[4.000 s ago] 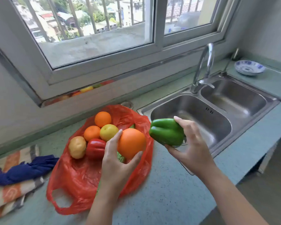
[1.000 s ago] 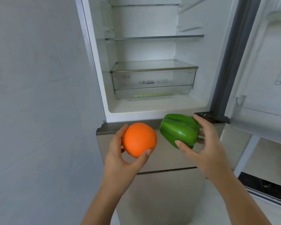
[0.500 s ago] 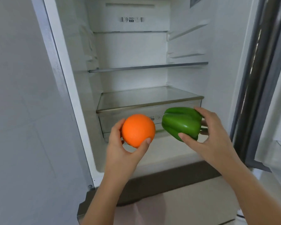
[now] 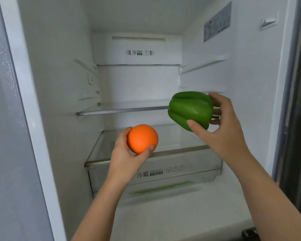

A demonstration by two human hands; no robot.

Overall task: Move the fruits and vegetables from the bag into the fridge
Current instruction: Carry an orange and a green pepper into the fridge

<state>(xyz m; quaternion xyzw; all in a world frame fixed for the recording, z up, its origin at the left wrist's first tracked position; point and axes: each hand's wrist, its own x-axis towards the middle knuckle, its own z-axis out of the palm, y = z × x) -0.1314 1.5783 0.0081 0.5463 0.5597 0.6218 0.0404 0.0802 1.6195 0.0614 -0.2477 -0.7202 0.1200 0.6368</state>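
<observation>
The open fridge (image 4: pixel 63 105) fills the head view, its white inside lit. My left hand (image 4: pixel 124 159) grips an orange (image 4: pixel 142 138) just in front of the glass cover above the clear drawer (image 4: pixel 189 164). My right hand (image 4: pixel 221 129) holds a green bell pepper (image 4: pixel 191 108) higher up on the right, level with the thin glass shelf (image 4: pixel 122 110). Both items hang in the air inside the fridge opening and touch no shelf. The bag is out of view.
The clear drawer carries printed labels, and something long and green shows faintly through its lower front. Empty rail slots line both side walls above the shelf. The fridge's left frame (image 4: pixel 24 105) and a dark door edge (image 4: pixel 297 119) at right bound the opening.
I have come closer to the fridge and the view has tilted up. Both hands have moved forward into the opening; the pepper rose to the glass shelf's level. Both grips are unchanged.
</observation>
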